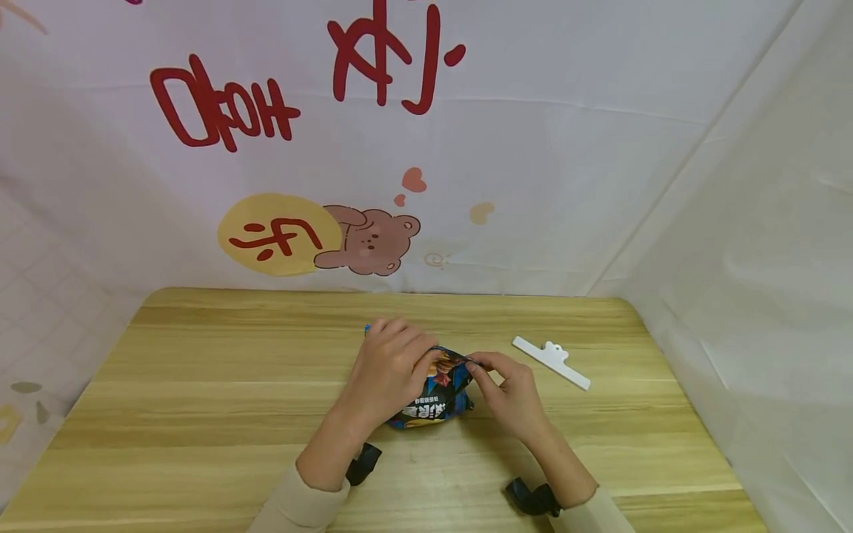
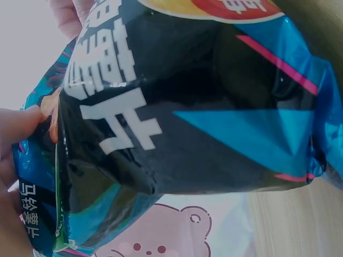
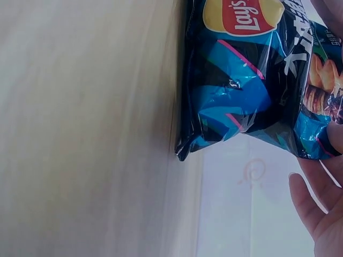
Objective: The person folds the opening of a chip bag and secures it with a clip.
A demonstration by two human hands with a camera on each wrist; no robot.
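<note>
1. Black-and-blue chip bag (image 1: pixel 429 406) is held up between both hands around the middle of the wood-look table (image 1: pixel 200 407); a Lay's logo can be read in the right wrist view.
2. Its upper edge is pinched by the left hand (image 1: pixel 393 363), thumb against fingers. A good chunk of the bag is blocked from the head camera by that hand.
3. That edge's right end is pinched by the right hand (image 1: pixel 513 396), between thumb and index finger; one other finger is held clear of the bag.
4. White clip (image 1: pixel 552 361) is parked on the table, near the right hand but apart from it.
5. Black wrist gear (image 1: pixel 363 465) is worn below each hand, by the beige sleeves (image 1: pixel 303 503).
6. Bear print (image 1: pixel 373 244) is shown on the white backdrop (image 1: pixel 566 170) behind; it's partly covered by the bag in the left wrist view.
</note>
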